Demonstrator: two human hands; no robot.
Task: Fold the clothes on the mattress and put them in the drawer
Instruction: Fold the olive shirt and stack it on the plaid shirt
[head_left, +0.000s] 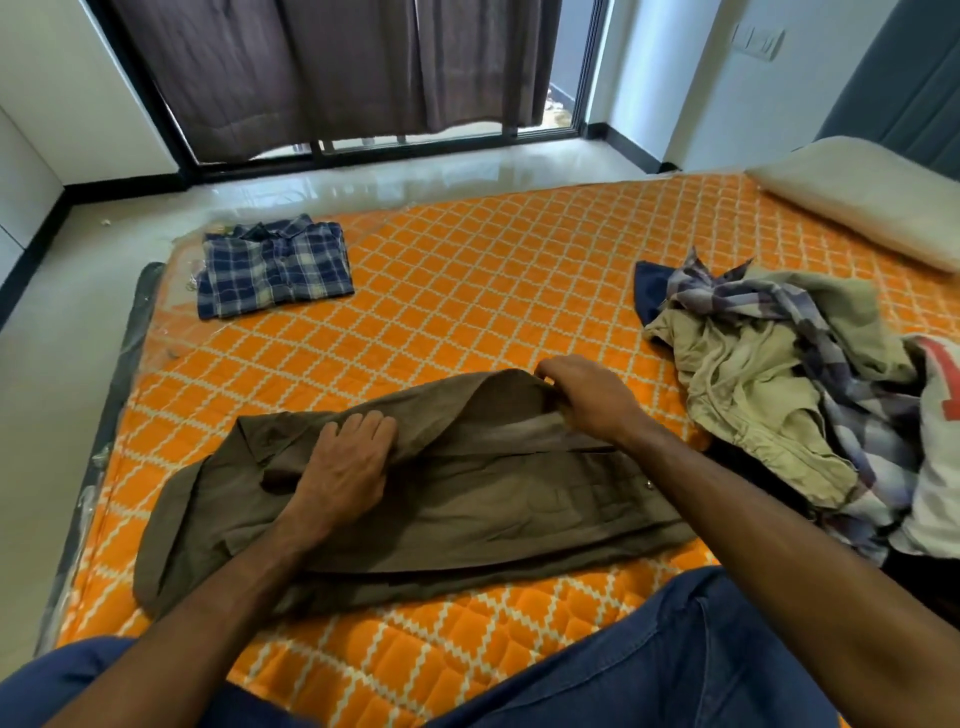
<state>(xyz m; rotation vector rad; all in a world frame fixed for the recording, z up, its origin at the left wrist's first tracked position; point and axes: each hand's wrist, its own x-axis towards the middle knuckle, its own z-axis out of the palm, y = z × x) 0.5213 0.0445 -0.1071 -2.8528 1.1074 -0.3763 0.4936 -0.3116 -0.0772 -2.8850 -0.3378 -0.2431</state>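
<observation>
A brown shirt (467, 499) lies spread across the orange quilted mattress (467, 291) in front of me. My left hand (345, 462) rests on its left part, fingers curled into a fold of the cloth. My right hand (587, 397) grips the raised far edge of the shirt, lifting a flap. A folded blue plaid shirt (275, 273) sits at the mattress's far left corner. A heap of unfolded clothes (805, 395) lies at the right, with a khaki garment, a plaid shirt and a white piece with red print.
A cream pillow (857, 208) lies at the far right of the mattress. Beyond the bed is a glossy floor (363, 182), a dark curtain (337, 67) and a sliding glass door. My knees in blue trousers (675, 665) are at the near edge.
</observation>
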